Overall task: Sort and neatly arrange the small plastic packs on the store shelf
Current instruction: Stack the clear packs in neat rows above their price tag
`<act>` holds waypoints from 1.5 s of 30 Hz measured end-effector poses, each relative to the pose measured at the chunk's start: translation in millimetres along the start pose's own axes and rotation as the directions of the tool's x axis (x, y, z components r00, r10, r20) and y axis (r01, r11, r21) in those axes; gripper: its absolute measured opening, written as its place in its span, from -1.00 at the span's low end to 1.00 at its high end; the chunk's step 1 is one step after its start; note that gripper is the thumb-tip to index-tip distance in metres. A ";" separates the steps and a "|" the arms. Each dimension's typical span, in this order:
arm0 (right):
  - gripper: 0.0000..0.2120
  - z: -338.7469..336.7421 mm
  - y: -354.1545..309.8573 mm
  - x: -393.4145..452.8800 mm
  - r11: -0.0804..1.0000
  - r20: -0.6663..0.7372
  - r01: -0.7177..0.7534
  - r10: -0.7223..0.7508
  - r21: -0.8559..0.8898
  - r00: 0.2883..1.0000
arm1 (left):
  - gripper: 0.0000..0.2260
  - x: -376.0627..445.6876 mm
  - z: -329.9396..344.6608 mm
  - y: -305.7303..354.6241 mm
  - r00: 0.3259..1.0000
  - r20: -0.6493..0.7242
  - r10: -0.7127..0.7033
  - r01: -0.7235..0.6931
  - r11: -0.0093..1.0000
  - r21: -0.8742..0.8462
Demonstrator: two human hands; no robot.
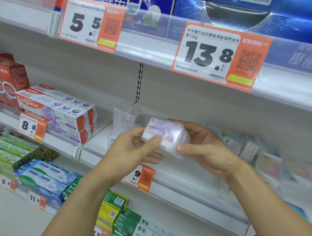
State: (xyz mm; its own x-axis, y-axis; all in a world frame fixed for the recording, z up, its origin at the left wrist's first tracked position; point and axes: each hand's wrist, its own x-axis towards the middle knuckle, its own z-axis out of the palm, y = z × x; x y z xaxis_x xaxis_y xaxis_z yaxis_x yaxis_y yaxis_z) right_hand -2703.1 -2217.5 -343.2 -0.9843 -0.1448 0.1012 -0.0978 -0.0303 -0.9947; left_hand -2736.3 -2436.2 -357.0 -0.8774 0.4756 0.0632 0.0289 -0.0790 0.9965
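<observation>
Both of my hands hold one small clear plastic pack (164, 132) with a pale purple label, in front of the middle shelf (193, 176). My left hand (133, 147) pinches its left end, thumb on the front. My right hand (202, 148) grips its right end, fingers behind and thumb underneath. Another clear pack (124, 116) stands on the shelf just behind and to the left. Several more small packs (250, 147) lie blurred along the shelf to the right.
Colgate toothpaste boxes (60, 112) are stacked on the same shelf at left, beside red boxes (6, 79). Price tags (215, 55) hang from the upper shelf edge. Green, blue and yellow boxes (115, 208) fill the lower shelves.
</observation>
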 end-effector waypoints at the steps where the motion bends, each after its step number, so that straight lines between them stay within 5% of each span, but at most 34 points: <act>1: -0.42 -1.6 -2.3 -1.2 0.998 -0.017 -0.024 0.023 -0.059 1.000 | -0.68 0.4 -2.3 -1.9 0.998 -0.047 0.041 -0.039 0.999 0.030; 4: -0.47 2.2 -8.2 -6.4 0.992 0.012 -0.094 0.095 -0.080 0.995 | -0.57 -0.3 -1.9 -6.5 0.986 -0.129 0.105 -0.085 0.985 0.149; 7: -0.51 12.8 -6.7 -6.3 0.980 -0.148 -0.083 0.056 -0.181 0.987 | -0.60 -3.7 6.3 -8.0 0.978 -0.101 0.184 -0.147 0.944 0.296; 11: -0.41 11.0 4.8 -5.0 0.908 -0.310 -0.124 -0.006 -0.400 0.951 | -0.68 7.8 -21.0 -13.6 0.871 -0.108 0.479 -0.232 0.596 0.769; 16: -0.44 17.4 28.5 -4.9 0.726 -0.292 -0.140 -0.088 -0.673 0.952 | -0.50 19.9 -48.0 -40.1 0.959 -0.101 0.265 -0.018 0.413 0.911; 24: -0.62 23.2 28.2 1.1 0.722 -0.129 -0.057 -0.044 -0.689 0.991 | -0.71 9.4 -55.4 -27.5 0.969 -0.040 0.244 -0.122 0.610 0.783; 38: -0.45 23.6 10.0 8.2 0.693 -0.046 -0.121 0.126 -0.711 0.991 | -0.70 6.2 -59.0 -26.9 0.969 -0.017 0.247 -0.145 0.621 0.770; 43: -0.69 16.7 1.9 54.0 0.611 -0.306 -0.121 -0.207 -0.782 0.929 | -0.58 3.8 -58.8 -24.7 0.954 -0.040 0.298 -0.163 0.624 0.765; 45: -0.61 13.8 0.5 82.7 0.547 -0.224 -0.121 -0.125 -0.828 0.967 | -0.62 7.2 -63.9 -18.2 0.932 -0.083 0.352 -0.172 0.634 0.754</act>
State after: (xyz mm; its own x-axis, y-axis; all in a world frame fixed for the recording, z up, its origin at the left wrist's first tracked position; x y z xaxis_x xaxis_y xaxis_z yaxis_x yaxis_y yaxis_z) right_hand -2782.5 -2243.2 -335.1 -0.9720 0.0850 0.2190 -0.0566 0.8201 -0.5694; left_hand -2773.7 -2487.3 -378.2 -0.8477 0.3425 0.4050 0.5303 0.5286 0.6628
